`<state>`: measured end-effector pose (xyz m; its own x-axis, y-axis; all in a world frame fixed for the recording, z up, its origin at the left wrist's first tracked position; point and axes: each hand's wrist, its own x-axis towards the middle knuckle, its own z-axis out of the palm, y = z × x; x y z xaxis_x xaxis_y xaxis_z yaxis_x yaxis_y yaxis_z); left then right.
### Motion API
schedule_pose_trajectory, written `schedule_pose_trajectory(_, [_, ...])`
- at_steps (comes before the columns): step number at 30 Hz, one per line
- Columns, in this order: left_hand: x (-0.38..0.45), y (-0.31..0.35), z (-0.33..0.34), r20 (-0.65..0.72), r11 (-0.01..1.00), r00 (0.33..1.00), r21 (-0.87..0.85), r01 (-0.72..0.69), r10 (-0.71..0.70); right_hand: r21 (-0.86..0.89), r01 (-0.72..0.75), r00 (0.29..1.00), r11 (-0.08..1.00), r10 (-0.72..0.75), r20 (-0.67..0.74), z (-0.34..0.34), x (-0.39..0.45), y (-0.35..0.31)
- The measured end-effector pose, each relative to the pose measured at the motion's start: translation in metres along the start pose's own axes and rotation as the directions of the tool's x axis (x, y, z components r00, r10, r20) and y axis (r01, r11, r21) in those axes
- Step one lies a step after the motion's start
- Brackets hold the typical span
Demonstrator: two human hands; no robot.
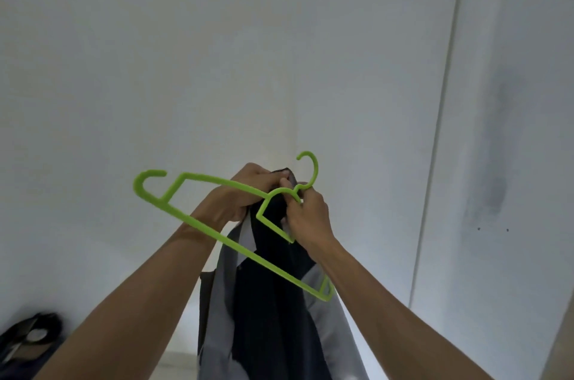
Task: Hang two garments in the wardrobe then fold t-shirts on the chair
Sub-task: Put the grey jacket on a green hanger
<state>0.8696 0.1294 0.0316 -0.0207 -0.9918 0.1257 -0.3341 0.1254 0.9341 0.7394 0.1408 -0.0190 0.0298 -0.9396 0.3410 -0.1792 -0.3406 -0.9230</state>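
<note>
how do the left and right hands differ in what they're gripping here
The left hand bunches the top of the dark garment, its arm passing through the green hanger. The right hand pinches the hanger near its hook, fingers curled round the plastic. The left sits slightly higher. Both are raised together in front of the white wall.

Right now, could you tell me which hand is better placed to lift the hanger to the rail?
The right hand: it pinches the green hanger just below its hook, while the left hand grips the dark garment.
</note>
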Motion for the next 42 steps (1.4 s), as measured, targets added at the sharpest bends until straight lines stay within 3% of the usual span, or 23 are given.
schedule_pose_trajectory(4, [-0.006,-0.012,-0.012,0.063,0.999,0.998,-0.044,-0.009,0.012,-0.336,0.017,0.999,0.942,-0.027,-0.027,0.004,0.009,-0.002])
schedule_pose_trajectory(9, [-0.012,-0.042,-0.014,0.038,0.990,0.989,-0.019,-0.143,0.143,-0.334,0.011,0.997,0.943,-0.037,-0.071,-0.004,0.022,-0.025])
schedule_pose_trajectory(13, [-0.019,-0.099,0.001,-0.034,0.894,0.978,0.414,-0.174,0.206,-0.218,0.012,0.997,0.976,-0.028,-0.070,-0.005,0.035,-0.039])
schedule_pose_trajectory(15, [-0.025,-0.124,0.014,-0.081,0.844,0.975,0.519,-0.134,0.205,-0.195,0.020,0.997,0.981,-0.034,-0.070,-0.008,0.039,-0.042])
schedule_pose_trajectory(20, [-0.020,-0.148,0.017,-0.311,0.922,0.937,0.387,-0.025,0.156,-0.231,0.059,0.993,0.971,-0.080,-0.084,-0.024,0.047,-0.044])
schedule_pose_trajectory(24, [-0.011,-0.126,-0.013,-0.440,0.930,0.843,0.327,-0.171,0.310,-0.388,0.096,0.985,0.917,-0.143,-0.095,-0.040,0.050,-0.036])
schedule_pose_trajectory(26, [-0.012,-0.098,-0.033,-0.411,0.907,0.809,0.222,-0.358,0.420,-0.529,0.101,0.974,0.843,-0.192,-0.121,-0.049,0.051,-0.031])
schedule_pose_trajectory(28, [-0.018,-0.070,-0.053,-0.264,0.864,0.825,0.215,-0.455,0.500,-0.606,0.093,0.961,0.790,-0.230,-0.153,-0.056,0.055,-0.028])
schedule_pose_trajectory(29, [-0.019,-0.061,-0.062,-0.154,0.850,0.852,0.275,-0.450,0.501,-0.620,0.087,0.956,0.780,-0.241,-0.169,-0.059,0.057,-0.028])
schedule_pose_trajectory(31, [-0.018,-0.058,-0.072,-0.003,0.832,0.933,0.454,-0.320,0.361,-0.639,0.082,0.947,0.765,-0.259,-0.188,-0.060,0.061,-0.029])
schedule_pose_trajectory(34, [-0.010,-0.083,-0.088,-0.101,0.804,0.978,0.589,-0.089,0.182,-0.689,0.094,0.949,0.719,-0.274,-0.156,-0.055,0.063,-0.029])
schedule_pose_trajectory(39, [-0.023,-0.075,-0.096,-0.244,0.960,0.944,0.222,-0.170,0.223,-0.706,0.166,0.952,0.688,-0.298,-0.067,-0.044,0.059,-0.020])
schedule_pose_trajectory(42, [-0.024,-0.045,-0.097,-0.189,0.924,0.948,0.336,-0.181,0.255,-0.707,0.206,0.951,0.676,-0.308,-0.017,-0.035,0.054,-0.019])
